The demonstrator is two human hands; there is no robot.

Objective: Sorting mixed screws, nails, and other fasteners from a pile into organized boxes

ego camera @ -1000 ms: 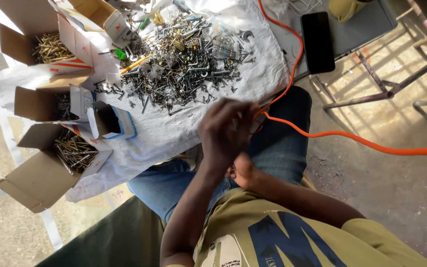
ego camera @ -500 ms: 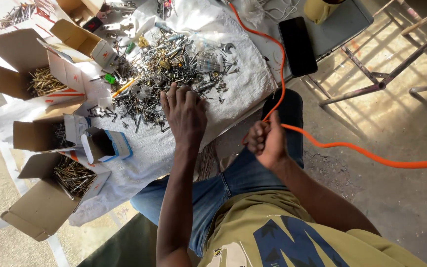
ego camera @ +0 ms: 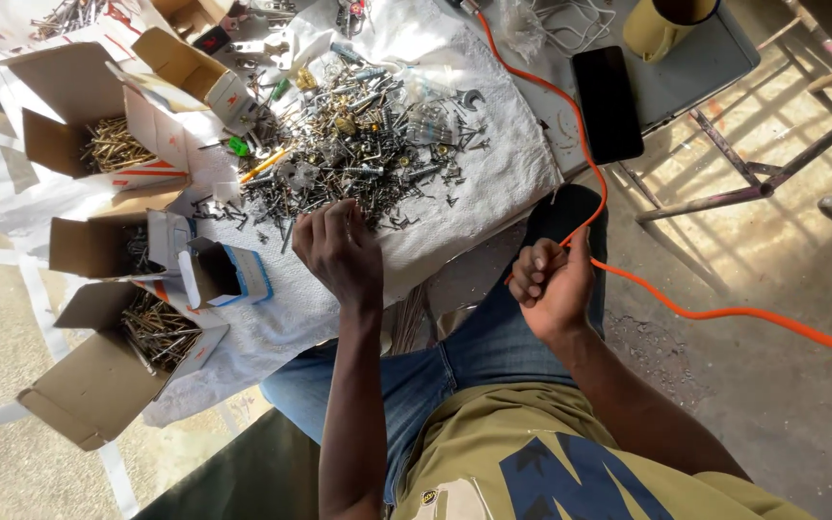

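Hundreds of mixed screws, bolts and small metal fittings form a heap (ego camera: 358, 144) on a white cloth (ego camera: 474, 202) spread over the table, and every other place here is told from that heap. At its near edge the left hand (ego camera: 339, 252) lies palm down, fingers loosely spread and curled, the fingertips touching the outermost screws; whether anything is pinched beneath them cannot be told. The right hand (ego camera: 551, 284) is well apart from the heap, off the cloth's near right corner and above the person's knee in blue jeans (ego camera: 493, 337). It is curled into a loose fist beside an orange cable (ego camera: 705, 313); what, if anything, it encloses is hidden.

That cable runs from beyond the heap's far right side, down past the right hand and away across the floor. Right of the heap, past the cloth's edge, a black phone (ego camera: 609, 104) lies flat on the grey tabletop, with a yellow mug (ego camera: 664, 24) farther back. Left of the heap stand open cardboard boxes: one with brass-coloured screws (ego camera: 113, 144), one darker-filled box (ego camera: 113, 248), and nearest the person a box of long screws (ego camera: 151, 332). A small blue-and-white carton (ego camera: 228, 274) lies open on the cloth, just left of the left hand.
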